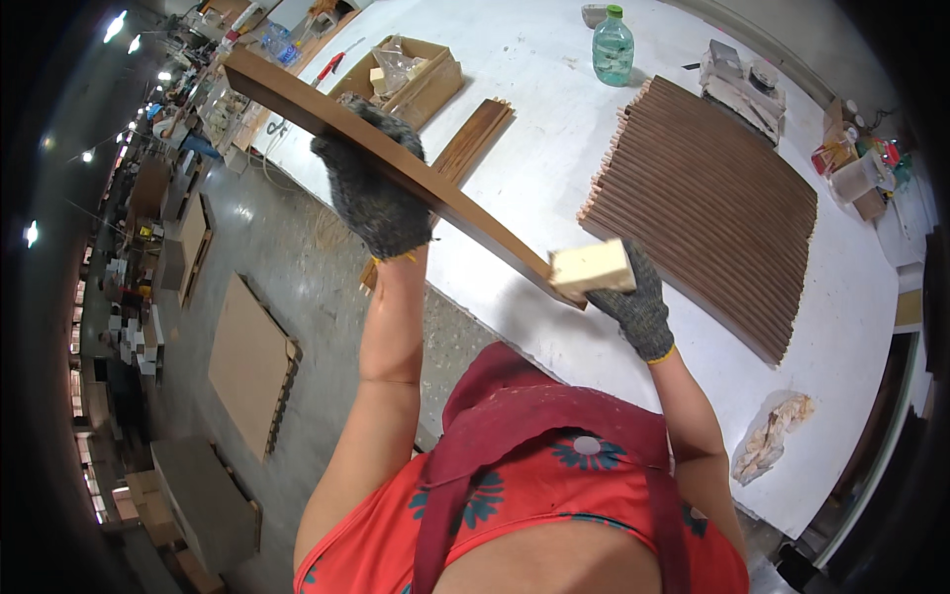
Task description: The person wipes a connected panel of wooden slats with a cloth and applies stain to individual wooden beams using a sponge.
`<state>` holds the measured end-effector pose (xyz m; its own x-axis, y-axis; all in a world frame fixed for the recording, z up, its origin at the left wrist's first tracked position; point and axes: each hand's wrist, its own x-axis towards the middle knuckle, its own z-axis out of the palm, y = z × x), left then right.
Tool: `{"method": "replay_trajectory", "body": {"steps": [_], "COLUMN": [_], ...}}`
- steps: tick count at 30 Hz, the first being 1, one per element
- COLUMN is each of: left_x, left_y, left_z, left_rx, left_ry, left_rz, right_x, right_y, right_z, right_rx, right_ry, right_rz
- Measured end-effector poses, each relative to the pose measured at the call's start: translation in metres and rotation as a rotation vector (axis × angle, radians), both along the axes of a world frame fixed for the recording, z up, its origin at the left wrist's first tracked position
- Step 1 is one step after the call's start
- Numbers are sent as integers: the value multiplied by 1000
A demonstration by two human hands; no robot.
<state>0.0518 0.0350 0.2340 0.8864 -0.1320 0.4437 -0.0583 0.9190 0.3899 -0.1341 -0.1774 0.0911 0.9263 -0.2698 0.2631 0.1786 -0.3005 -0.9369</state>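
Observation:
A long brown wooden bar slants over the white table's near edge, its far-left end raised. My left hand, in a dark grey knitted glove, is closed around the bar's upper half. In my right hand, gloved the same way, is a pale yellow block, sponge-like in look. That block meets the bar's near right end, and the fingers partly hide behind it. Right of my hands lies a wide row of brown wooden strips, packed side by side with pale ends showing.
Several loose brown strips lie beneath the bar. Behind them stands a cardboard box with a plastic bag inside. A green-capped bottle is at the far edge. Crumpled plastic sits near right. Flat boards rest on the floor at left.

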Motion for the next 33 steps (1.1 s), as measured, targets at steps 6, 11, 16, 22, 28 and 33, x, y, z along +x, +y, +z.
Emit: {"method": "replay_trajectory", "body": {"steps": [6,11,16,22,28,33], "left_x": [11,15,12,-51,-36,-28], "left_y": [16,11,1,-43,-36,-38], "left_z": [10,9,13,-20,-48,-53], "left_rx": [163,202,204,252,311,292], "left_ry": [-108,48,147,81,162,327], "left_rz": [270,533,442,-216,-188,-103], "right_x": [-57,-36,-19,-6,-27,-55], "right_y": [-36,-15,12,36,5,-8], "right_z": [-53,-20,-2,7,25,40], "right_rx": [655,1572,1807,1546,1794,327], "right_ry": [365,-30,-73,-42,102,-54], "right_rz": [-94,167,230,263,390,-362]}}
